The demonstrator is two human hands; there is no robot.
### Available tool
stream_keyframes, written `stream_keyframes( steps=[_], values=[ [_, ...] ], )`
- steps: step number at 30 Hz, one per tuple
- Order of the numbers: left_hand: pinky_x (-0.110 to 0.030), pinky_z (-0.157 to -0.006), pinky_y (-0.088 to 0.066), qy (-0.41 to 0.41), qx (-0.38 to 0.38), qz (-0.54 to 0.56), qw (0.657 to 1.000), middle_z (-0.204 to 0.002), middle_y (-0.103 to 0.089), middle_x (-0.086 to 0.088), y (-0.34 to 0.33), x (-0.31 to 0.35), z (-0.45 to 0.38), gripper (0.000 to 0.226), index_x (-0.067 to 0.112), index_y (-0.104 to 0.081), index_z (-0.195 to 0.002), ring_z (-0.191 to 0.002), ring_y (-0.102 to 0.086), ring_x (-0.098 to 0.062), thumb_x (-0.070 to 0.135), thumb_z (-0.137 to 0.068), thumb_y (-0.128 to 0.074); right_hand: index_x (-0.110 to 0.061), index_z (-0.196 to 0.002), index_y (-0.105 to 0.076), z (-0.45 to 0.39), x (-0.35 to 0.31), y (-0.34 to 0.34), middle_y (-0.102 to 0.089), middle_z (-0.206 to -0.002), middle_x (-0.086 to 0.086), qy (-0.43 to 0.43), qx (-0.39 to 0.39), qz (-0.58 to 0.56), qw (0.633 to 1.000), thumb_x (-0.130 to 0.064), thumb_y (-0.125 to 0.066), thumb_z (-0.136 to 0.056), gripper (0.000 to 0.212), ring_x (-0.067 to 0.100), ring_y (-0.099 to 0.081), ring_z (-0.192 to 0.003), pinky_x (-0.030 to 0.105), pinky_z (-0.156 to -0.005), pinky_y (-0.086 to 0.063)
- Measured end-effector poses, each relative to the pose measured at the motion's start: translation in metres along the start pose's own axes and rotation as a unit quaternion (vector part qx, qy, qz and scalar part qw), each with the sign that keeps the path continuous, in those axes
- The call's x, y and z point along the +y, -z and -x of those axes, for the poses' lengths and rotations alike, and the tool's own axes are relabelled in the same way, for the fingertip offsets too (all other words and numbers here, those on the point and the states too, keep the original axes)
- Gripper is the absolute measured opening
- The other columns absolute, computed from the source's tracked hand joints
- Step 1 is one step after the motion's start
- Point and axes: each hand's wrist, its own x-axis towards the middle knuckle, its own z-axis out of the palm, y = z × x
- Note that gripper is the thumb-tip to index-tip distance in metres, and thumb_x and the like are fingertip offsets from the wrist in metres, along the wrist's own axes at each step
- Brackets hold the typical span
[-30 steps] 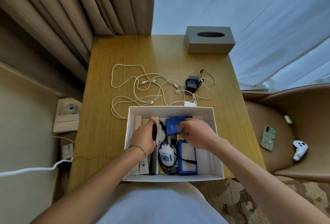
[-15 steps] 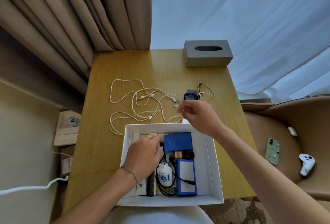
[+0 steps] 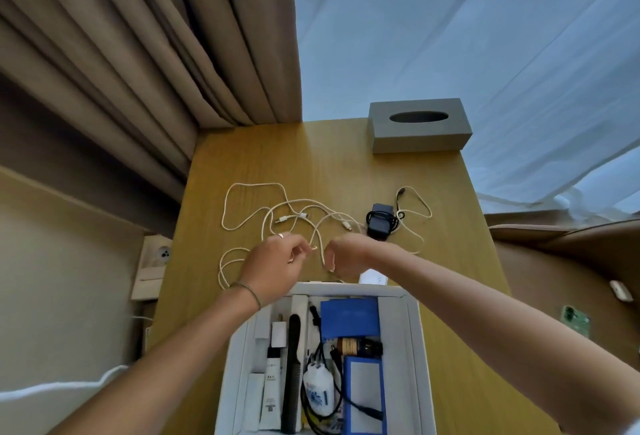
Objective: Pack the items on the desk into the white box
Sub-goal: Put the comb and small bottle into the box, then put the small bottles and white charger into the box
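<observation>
The white box (image 3: 414, 348) stands at the desk's near edge, holding a black comb, a white tube, a small white bottle, blue packets and several other items. Beyond it a tangle of white cables (image 3: 277, 216) lies on the wooden desk (image 3: 346, 164). My left hand (image 3: 277, 261) and my right hand (image 3: 346, 258) hover just past the box's far rim, each pinching a strand of the white cable between fingertips. A black charger with a wound black cord (image 3: 381, 221) sits to the right, beside another white cable loop (image 3: 415, 212). A white plug (image 3: 372, 277) peeks out under my right wrist.
A grey tissue box (image 3: 417, 126) stands at the desk's far right corner. Beige curtains hang at the left, sheer white ones at the right. A tan chair (image 3: 571, 261) at the right holds a phone (image 3: 575, 318) and a small white object.
Both hands have left the box and moved forward to the cable tangle. The left hand let go of the items inside; both now pinch the white cable. The camera tilted upward.
</observation>
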Motion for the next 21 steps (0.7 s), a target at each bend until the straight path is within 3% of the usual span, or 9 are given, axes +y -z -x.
stream_keyframes(
  steps=[2, 4, 7, 12, 15, 19, 21],
  values=[
    [-0.033, -0.072, -0.058, 0.048, -0.017, -0.004, 0.999, -0.092, -0.068, 0.011, -0.001, -0.007, -0.007, 0.014, 0.028, -0.070, -0.098, -0.083, -0.063, -0.006, 0.022, -0.095, -0.058, -0.005, -0.120, -0.070, -0.014, 0.000, -0.007, -0.072, -0.113, 0.015, 0.012, -0.047, 0.047, 0.998, -0.008, -0.053, -0.092, 0.032, 0.027, -0.062, -0.085, 0.037, -0.074, -0.053],
    [-0.026, -0.069, -0.056, 0.077, -0.032, 0.002, 0.996, -0.089, -0.068, 0.012, -0.003, -0.013, -0.011, 0.014, 0.029, -0.069, -0.097, -0.081, -0.063, -0.003, 0.022, -0.095, -0.058, 0.000, -0.120, -0.067, -0.024, 0.002, -0.015, -0.071, -0.115, 0.018, 0.020, -0.076, 0.079, 0.994, -0.005, -0.048, -0.095, 0.032, 0.029, -0.059, -0.083, 0.041, -0.077, -0.055],
    [-0.020, -0.067, -0.051, 0.095, -0.047, 0.009, 0.994, -0.089, -0.067, 0.015, -0.005, -0.018, -0.014, 0.012, 0.031, -0.069, -0.097, -0.082, -0.062, 0.000, 0.025, -0.095, -0.059, -0.001, -0.112, -0.070, -0.032, 0.006, -0.024, -0.072, -0.106, 0.016, 0.032, -0.064, 0.101, 0.992, -0.010, -0.050, -0.097, 0.026, 0.027, -0.059, -0.079, 0.039, -0.070, -0.054],
    [-0.026, -0.072, -0.056, 0.117, -0.057, 0.021, 0.991, -0.089, -0.068, 0.013, -0.009, -0.021, -0.019, 0.011, 0.033, -0.069, -0.094, -0.083, -0.063, -0.003, 0.025, -0.093, -0.061, -0.003, -0.094, -0.071, -0.043, 0.006, -0.030, -0.063, -0.078, 0.007, 0.056, -0.052, 0.079, 0.994, -0.024, -0.056, -0.098, 0.027, 0.024, -0.058, -0.073, 0.036, -0.067, -0.051],
    [-0.029, -0.074, -0.057, 0.122, -0.059, 0.018, 0.991, -0.089, -0.068, 0.013, -0.012, -0.020, -0.024, 0.013, 0.032, -0.069, -0.093, -0.083, -0.064, -0.004, 0.024, -0.094, -0.060, -0.011, -0.069, -0.058, -0.047, 0.007, -0.032, -0.055, -0.068, 0.003, 0.039, -0.074, 0.047, 0.995, -0.024, -0.058, -0.097, 0.031, 0.021, -0.053, -0.066, 0.032, -0.063, -0.046],
    [-0.029, -0.071, -0.058, 0.121, -0.057, 0.012, 0.991, -0.088, -0.068, 0.012, -0.016, -0.015, -0.032, 0.012, 0.032, -0.068, -0.093, -0.080, -0.064, -0.005, 0.024, -0.095, -0.059, -0.008, -0.084, -0.063, -0.042, 0.012, -0.025, -0.060, -0.075, 0.006, 0.017, -0.133, -0.039, 0.990, -0.034, -0.053, -0.100, 0.032, 0.022, -0.058, -0.070, 0.036, -0.073, -0.054],
    [-0.034, -0.071, -0.060, 0.120, -0.061, 0.008, 0.991, -0.088, -0.067, 0.013, -0.019, -0.012, -0.037, 0.011, 0.031, -0.069, -0.095, -0.079, -0.066, -0.009, 0.026, -0.095, -0.059, -0.009, -0.086, -0.062, -0.032, 0.021, -0.015, -0.060, -0.074, 0.005, 0.005, -0.117, -0.097, 0.988, -0.039, -0.051, -0.101, 0.035, 0.018, -0.058, -0.064, 0.028, -0.061, -0.053]
  ],
)
